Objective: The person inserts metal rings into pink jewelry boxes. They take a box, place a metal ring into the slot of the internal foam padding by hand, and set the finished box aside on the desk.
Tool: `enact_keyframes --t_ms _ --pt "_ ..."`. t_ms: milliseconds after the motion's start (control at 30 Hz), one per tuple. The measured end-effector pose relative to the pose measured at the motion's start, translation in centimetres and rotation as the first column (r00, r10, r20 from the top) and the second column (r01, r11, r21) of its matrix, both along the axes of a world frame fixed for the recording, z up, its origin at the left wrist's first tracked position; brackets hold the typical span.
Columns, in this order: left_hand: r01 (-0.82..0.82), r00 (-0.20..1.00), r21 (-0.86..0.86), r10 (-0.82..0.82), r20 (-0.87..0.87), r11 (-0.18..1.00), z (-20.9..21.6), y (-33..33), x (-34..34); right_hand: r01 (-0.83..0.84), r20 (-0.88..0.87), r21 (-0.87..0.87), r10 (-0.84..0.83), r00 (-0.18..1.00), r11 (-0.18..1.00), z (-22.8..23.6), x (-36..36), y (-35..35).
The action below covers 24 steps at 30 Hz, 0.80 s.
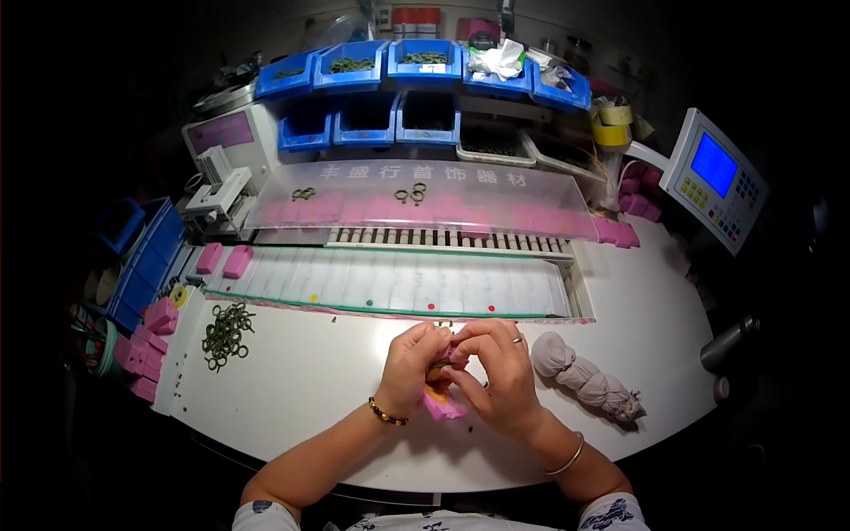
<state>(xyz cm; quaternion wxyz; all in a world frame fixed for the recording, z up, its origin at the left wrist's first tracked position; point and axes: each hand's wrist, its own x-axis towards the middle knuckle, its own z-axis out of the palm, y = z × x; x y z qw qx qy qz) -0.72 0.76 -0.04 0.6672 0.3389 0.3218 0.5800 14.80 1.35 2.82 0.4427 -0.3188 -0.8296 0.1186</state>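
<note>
My left hand [409,365] is closed around a pink rubber mould [445,408] near the front middle of the white table. The mould is bent open, and a yellow-orange patch shows on its inner face. My right hand [503,367], a ring on one finger, pinches the mould's upper part with thumb and fingertips. Something dark green shows between the fingers, too hidden to make out fully. At the left of the table lies a loose pile of dark green ring-shaped pieces [228,338]. Two pink mould blocks [237,261] rest behind that pile.
A twisted grey cloth [589,380] lies right of my right hand. Behind my hands runs a long white tray [390,283] beside rollers under a clear cover [416,190] bearing several green rings. Blue bins [365,119] stand at the back, a screen panel [715,173] at the right.
</note>
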Motion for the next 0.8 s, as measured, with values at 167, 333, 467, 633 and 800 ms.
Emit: enact_keyframes --t_ms 167,333,467,633,800 --pt "-0.104 0.993 0.054 0.107 -0.053 0.993 -0.1 0.4 0.6 -0.054 0.016 0.029 0.053 0.998 0.998 -0.2 0.3 0.1" --pt "-0.198 0.975 -0.129 0.208 0.073 0.972 -0.1 1.4 0.0 -0.181 -0.200 -0.185 0.143 0.969 0.966 0.6 0.3 -0.3" --pt "-0.059 0.983 -0.180 0.088 0.161 0.982 -0.4 1.4 -1.4 -0.018 -0.347 -0.157 -0.038 0.937 0.987 0.7 1.3 0.8" --pt "0.235 0.971 -0.187 -0.238 0.004 0.954 0.2 0.5 -1.3 0.141 -0.173 0.272 -0.096 0.980 0.952 0.8 2.2 1.1" --pt "0.280 0.959 -0.021 -0.281 -0.030 0.960 0.7 0.1 -1.1 0.041 0.016 0.350 -0.050 0.999 0.936 0.5 2.2 0.5"
